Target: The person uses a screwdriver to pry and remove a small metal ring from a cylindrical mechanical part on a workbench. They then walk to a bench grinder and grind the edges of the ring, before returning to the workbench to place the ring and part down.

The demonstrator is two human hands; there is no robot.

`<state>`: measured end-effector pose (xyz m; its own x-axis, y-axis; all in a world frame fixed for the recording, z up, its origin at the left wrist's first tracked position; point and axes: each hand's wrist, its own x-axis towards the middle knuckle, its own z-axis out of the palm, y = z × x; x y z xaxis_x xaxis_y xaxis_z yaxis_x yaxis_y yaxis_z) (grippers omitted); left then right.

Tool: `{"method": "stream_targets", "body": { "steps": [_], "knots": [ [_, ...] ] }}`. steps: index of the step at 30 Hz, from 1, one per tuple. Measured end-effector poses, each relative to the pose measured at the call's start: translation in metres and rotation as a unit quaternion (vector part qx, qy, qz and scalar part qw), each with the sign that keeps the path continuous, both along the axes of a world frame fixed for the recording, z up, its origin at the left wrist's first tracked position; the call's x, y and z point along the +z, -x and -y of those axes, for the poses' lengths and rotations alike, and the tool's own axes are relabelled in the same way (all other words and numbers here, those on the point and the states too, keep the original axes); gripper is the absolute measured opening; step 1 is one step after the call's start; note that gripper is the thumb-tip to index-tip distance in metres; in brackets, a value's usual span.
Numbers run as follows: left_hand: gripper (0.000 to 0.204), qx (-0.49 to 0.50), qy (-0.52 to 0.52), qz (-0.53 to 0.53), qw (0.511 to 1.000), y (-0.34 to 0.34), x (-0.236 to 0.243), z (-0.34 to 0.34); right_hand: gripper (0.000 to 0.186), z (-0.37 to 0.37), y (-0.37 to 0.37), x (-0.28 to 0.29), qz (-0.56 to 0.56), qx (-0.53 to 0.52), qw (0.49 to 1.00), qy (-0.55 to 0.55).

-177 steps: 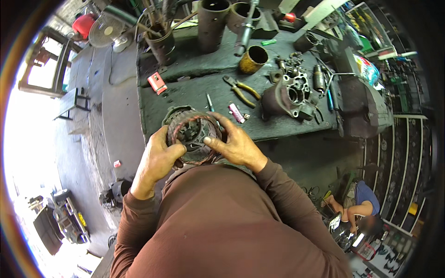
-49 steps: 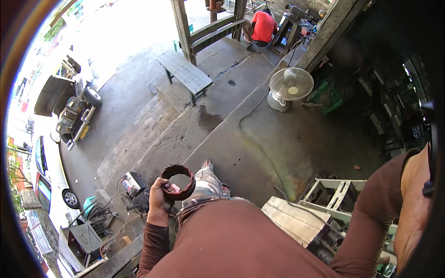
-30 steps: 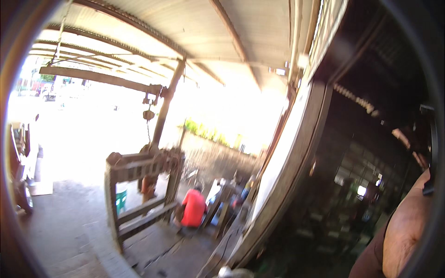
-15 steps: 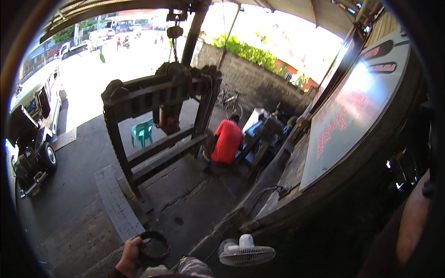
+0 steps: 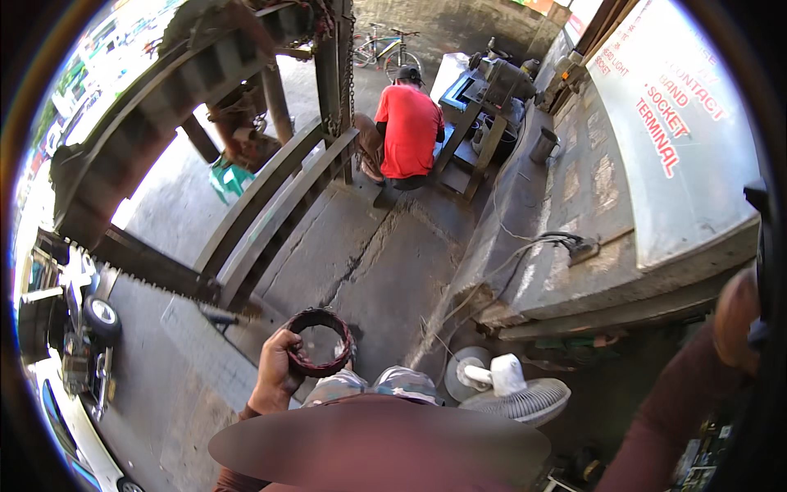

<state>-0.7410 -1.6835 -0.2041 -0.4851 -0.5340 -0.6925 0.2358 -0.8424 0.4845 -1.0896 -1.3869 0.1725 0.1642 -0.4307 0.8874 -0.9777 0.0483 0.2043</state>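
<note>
My left hand [image 5: 275, 369] grips the side of a dark reddish-brown ring of wound coil [image 5: 341, 346], held upright enough that I look through its open middle, above my camouflage-clad legs [image 5: 403, 381]. My right hand [image 5: 738, 316] is raised at the far right edge, close to the camera; its fingers are mostly hidden by the dark rim.
A person in red [image 5: 408, 139] squats by a cluttered work stand [image 5: 504, 86]. Around me are a heavy steel frame with chains [image 5: 160, 70], a pedestal fan [image 5: 512, 398], cables [image 5: 557, 242], a white signboard [image 5: 676, 123], a bicycle [image 5: 385, 53] and a vehicle [image 5: 90, 344].
Earlier both hands held the coil at a cluttered bench. Now only my left hand holds it. My view has turned toward the outdoor frame and tilted down, and the squatting person appears nearer.
</note>
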Motion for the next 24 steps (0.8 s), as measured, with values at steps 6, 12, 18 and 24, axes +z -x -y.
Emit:
{"method": "stream_targets", "body": {
  "steps": [6,12,18,24],
  "knots": [
    [0.005,-0.036,-0.003,0.033,0.999,0.102,-0.092,0.106,0.040,0.096,0.096,-0.225,0.385,-0.253,0.863,-0.207],
    [0.006,-0.050,-0.058,0.039,0.996,0.220,-0.092,0.191,0.061,0.142,0.175,-0.386,0.546,-0.234,0.527,-0.607],
    [0.005,-0.069,-0.030,0.037,0.996,0.411,-0.091,0.251,0.057,0.211,0.320,-0.458,0.552,-0.237,0.537,-0.593],
    [0.008,-0.105,-0.044,-0.015,0.993,0.574,-0.046,0.293,0.053,0.300,0.483,-0.422,0.498,-0.233,0.590,-0.591]
  ]
}}
